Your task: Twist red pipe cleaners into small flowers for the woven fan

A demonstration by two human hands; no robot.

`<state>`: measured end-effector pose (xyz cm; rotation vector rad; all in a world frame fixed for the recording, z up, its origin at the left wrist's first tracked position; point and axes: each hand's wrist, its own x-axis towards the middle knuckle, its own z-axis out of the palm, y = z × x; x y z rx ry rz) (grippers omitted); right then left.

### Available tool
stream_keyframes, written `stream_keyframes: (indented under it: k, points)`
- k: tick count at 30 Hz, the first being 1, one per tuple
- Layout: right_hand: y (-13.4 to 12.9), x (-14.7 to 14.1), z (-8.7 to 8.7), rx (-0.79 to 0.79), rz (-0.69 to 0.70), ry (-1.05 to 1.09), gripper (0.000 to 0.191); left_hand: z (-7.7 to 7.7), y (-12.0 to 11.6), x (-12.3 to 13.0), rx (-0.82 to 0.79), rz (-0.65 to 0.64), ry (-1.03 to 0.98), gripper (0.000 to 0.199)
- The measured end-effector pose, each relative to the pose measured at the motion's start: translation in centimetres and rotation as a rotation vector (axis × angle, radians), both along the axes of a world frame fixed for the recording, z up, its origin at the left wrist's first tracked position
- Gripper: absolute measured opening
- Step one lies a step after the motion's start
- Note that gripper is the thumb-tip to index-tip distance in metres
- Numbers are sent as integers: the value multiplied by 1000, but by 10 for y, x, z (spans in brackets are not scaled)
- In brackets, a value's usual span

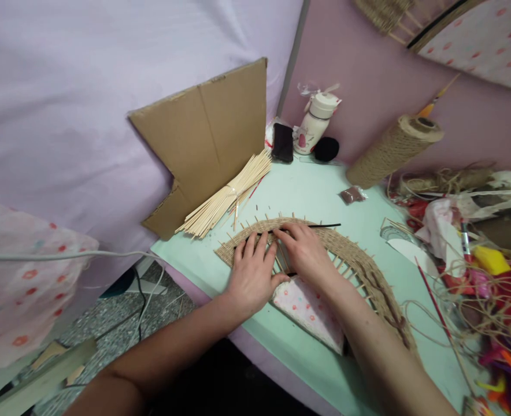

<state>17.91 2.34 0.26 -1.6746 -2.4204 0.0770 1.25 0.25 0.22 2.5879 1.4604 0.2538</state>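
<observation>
A curved, fan-shaped woven twine piece with thin wooden sticks as ribs lies on the table, its inner part covered by a floral-print fabric panel. Along its woven band runs a thin black strip, whose free end sticks out to the right. My left hand rests on the left part of the weave, fingers spread over the strip. Close beside it, my right hand has its fingers bent down onto the black strip; its thumb is hidden.
Behind lie a bundle of wooden sticks and a leaning cardboard sheet. A white bottle, a phone-like black object and a big twine spool stand farther back. Tangled twine and coloured scraps fill the right side.
</observation>
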Motion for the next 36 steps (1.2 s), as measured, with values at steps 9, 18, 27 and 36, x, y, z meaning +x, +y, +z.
stream_keyframes:
  k: [9,18,27,36]
  points:
    - [-2,0,2,-27,11,53,38,1,-2,-4,-2,-8,21,68]
    - [4,17,3,32,-27,28,40,-1,-1,-1,28,4,24,65]
    - [17,8,8,5,-49,-10,29,1,0,5,24,41,34,64]
    - [32,-2,9,-25,6,-68,16,0,-1,3,22,31,26,64]
